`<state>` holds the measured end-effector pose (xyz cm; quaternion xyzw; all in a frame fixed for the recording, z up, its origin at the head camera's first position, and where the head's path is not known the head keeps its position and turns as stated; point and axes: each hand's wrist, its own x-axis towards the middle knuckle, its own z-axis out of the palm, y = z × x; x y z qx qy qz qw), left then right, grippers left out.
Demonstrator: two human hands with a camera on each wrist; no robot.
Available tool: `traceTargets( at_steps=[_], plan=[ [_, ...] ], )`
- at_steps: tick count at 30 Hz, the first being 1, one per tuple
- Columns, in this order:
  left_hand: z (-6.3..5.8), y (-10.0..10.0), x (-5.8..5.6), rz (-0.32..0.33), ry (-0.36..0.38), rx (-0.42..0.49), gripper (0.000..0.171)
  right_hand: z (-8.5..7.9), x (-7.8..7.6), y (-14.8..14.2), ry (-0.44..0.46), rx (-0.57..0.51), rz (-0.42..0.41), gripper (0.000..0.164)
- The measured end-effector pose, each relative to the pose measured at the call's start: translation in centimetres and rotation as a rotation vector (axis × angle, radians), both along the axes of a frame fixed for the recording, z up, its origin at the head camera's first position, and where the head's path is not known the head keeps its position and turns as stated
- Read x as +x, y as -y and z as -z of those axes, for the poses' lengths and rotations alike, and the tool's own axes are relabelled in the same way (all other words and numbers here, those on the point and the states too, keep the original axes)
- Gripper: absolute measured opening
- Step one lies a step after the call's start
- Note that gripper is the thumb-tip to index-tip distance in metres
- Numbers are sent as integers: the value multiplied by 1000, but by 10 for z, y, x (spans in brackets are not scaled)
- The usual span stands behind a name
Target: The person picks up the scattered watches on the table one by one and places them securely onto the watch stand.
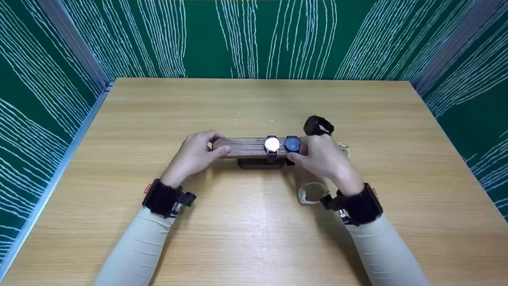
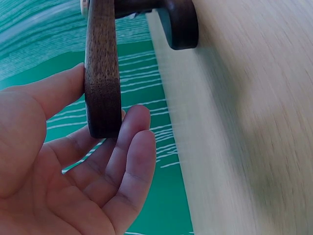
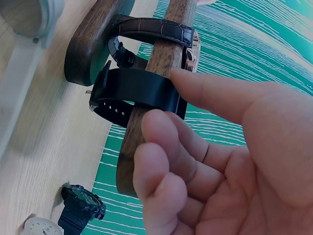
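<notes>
A dark wooden watch stand has a long bar above a rounded base. My left hand holds the bar's left end, thumb on one side and fingers on the other. Round the bar sit two watches: a white-faced one with a brown leather strap, and a dark-faced watch to its right. My right hand grips the dark-faced watch, thumb and fingers at its black strap. That strap loops round the bar, near the right end; the right wrist view hides part of its face.
A black sports watch lies behind my right hand. Next to it a white-dialled watch is partly hidden. A pale watch stands on the table by my right wrist. Green walls border the table.
</notes>
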<state>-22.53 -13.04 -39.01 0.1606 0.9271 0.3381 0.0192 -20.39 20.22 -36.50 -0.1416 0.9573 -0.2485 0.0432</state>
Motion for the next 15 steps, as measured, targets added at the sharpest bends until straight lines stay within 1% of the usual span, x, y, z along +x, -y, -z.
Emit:
traceTargets(
  at_steps=[8, 11, 15],
  plan=[
    [-1, 0, 1, -2, -3, 8, 40, -8, 1, -9, 30, -33, 1, 30],
    [-1, 0, 1, -4, 4, -1, 40, -11, -1, -15, 1, -56, -4, 27],
    [-1, 0, 1, -5, 3, -11, 42, -14, -4, -23, -61, -65, 20, 23]
  ],
)
